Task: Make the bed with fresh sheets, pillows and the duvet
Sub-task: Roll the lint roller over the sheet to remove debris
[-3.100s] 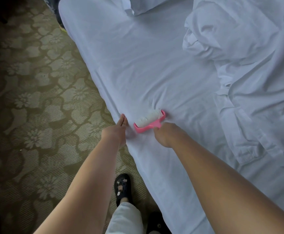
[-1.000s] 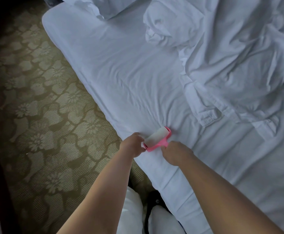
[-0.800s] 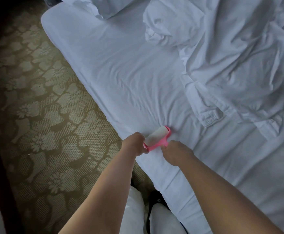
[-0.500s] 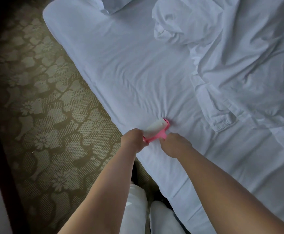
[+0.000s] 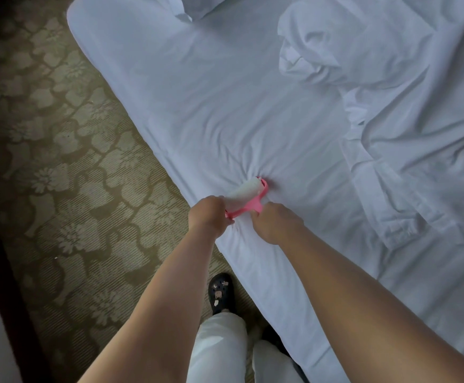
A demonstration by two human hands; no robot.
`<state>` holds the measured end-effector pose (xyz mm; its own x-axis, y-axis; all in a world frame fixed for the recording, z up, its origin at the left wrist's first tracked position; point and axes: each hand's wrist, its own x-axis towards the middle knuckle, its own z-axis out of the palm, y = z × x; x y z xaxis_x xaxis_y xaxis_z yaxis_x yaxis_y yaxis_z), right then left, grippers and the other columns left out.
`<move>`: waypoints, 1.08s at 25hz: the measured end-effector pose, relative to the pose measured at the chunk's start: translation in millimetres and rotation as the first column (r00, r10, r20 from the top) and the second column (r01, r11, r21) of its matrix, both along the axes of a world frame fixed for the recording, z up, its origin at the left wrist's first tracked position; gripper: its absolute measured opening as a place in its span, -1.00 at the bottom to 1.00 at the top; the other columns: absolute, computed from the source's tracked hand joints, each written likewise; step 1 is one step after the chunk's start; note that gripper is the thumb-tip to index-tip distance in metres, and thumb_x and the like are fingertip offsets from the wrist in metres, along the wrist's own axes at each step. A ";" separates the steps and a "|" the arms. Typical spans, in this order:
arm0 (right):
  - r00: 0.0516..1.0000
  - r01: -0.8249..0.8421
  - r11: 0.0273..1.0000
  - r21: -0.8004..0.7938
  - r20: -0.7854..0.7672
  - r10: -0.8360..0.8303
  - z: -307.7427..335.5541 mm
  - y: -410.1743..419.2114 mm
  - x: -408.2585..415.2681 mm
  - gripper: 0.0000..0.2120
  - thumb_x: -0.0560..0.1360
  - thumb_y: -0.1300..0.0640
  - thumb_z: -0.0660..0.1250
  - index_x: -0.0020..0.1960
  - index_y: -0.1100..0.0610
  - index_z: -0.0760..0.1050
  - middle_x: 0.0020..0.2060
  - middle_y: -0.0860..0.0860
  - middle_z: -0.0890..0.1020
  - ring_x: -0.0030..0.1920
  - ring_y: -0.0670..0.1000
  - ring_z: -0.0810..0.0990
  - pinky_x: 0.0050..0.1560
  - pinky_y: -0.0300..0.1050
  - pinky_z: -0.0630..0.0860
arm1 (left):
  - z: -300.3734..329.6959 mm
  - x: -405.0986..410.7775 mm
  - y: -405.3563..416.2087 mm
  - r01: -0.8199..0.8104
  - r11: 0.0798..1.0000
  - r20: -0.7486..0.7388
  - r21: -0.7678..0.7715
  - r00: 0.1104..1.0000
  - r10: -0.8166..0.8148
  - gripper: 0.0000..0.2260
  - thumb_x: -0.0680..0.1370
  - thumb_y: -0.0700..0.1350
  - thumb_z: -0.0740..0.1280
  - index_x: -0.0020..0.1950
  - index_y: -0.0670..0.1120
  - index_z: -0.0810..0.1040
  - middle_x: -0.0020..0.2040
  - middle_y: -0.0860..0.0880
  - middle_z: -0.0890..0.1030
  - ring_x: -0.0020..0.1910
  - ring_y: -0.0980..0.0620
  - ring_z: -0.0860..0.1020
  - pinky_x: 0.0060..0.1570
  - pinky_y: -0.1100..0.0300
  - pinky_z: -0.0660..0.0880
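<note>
A white fitted sheet (image 5: 203,100) covers the mattress, puckered into creases around a pink lint roller (image 5: 246,197) with a white roll, near the bed's left edge. My right hand (image 5: 276,222) grips the roller's pink handle. My left hand (image 5: 211,214) is curled at the roller's near end, touching the roll and the pink frame. A crumpled white duvet (image 5: 391,87) lies heaped on the right half of the bed. A pillow's corner (image 5: 194,6) shows at the top.
Patterned olive carpet (image 5: 59,167) runs along the bed's left side. My dark clog (image 5: 221,295) and white trousers (image 5: 219,352) stand close against the mattress edge. A dark wooden edge (image 5: 1,258) borders the carpet at the far left.
My left hand went from flat beside the roller to curled on its end. The roller has pushed slightly farther up the sheet, bunching creases ahead of it.
</note>
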<state>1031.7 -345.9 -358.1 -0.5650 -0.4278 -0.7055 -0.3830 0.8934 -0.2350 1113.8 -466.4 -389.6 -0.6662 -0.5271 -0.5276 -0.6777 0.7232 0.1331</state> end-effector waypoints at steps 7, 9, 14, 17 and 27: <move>1.000 0.012 1.000 -0.010 0.006 -0.012 2.3 -50.6 -16.1 -0.54 0.64 -0.10 -0.01 0.32 0.21 0.35 0.22 0.13 0.51 0.21 0.15 0.51 0.06 -0.04 0.42 | 0.0 -21.0 -53.8 0.048 0.998 0.027 -0.033 0.999 -0.047 -0.66 0.49 0.07 0.40 0.16 -0.08 0.48 0.07 -0.04 0.54 0.08 -0.07 0.54 -0.20 0.13 0.37; 1.000 0.017 1.000 -0.013 0.006 -0.017 2.5 -71.9 -23.4 -0.54 0.64 -0.10 0.00 0.33 0.20 0.35 0.23 0.13 0.50 0.22 0.15 0.50 0.08 -0.04 0.42 | -2.0 -26.0 -74.1 0.044 0.998 0.015 -0.041 0.999 -0.043 -0.65 0.49 0.08 0.39 0.16 -0.09 0.47 0.06 -0.05 0.55 0.07 -0.07 0.55 -0.22 0.13 0.37; 1.000 0.030 0.999 -0.029 -0.003 -0.030 -0.7 -106.4 -32.3 -0.54 0.64 -0.10 0.01 0.33 0.21 0.35 0.24 0.14 0.50 0.23 0.16 0.49 0.12 -0.02 0.42 | -11.5 -33.6 -110.5 0.034 0.999 -0.002 -0.039 0.999 -0.034 -0.59 0.50 0.08 0.39 0.24 -0.10 0.43 0.11 -0.07 0.53 0.11 -0.09 0.54 -0.14 0.10 0.42; 1.000 0.028 0.999 -0.034 -0.004 -0.028 -0.4 -115.6 -34.9 -0.53 0.63 -0.11 0.01 0.33 0.22 0.35 0.24 0.15 0.50 0.23 0.16 0.49 0.12 -0.01 0.42 | -12.0 -36.6 -118.9 0.031 0.998 -0.007 -0.050 0.999 -0.031 -0.59 0.51 0.07 0.38 0.24 -0.11 0.41 0.12 -0.08 0.51 0.12 -0.09 0.53 -0.14 0.10 0.41; 0.999 0.028 1.000 0.009 0.021 -0.028 9.4 -28.6 -4.9 -0.53 0.64 -0.10 -0.02 0.35 0.20 0.34 0.25 0.12 0.49 0.21 0.14 0.51 0.11 0.00 0.45 | 7.6 -8.8 -29.2 0.028 0.998 0.029 0.056 0.999 -0.029 -0.58 0.54 0.05 0.34 0.32 -0.10 0.37 0.17 -0.06 0.53 0.14 -0.07 0.52 -0.15 0.14 0.42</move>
<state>1026.8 -374.5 -348.8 -0.5618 -0.4061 -0.7207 -0.3528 0.9056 -0.2352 1105.0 -495.6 -381.9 -0.6638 -0.4778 -0.5754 -0.6613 0.7344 0.1531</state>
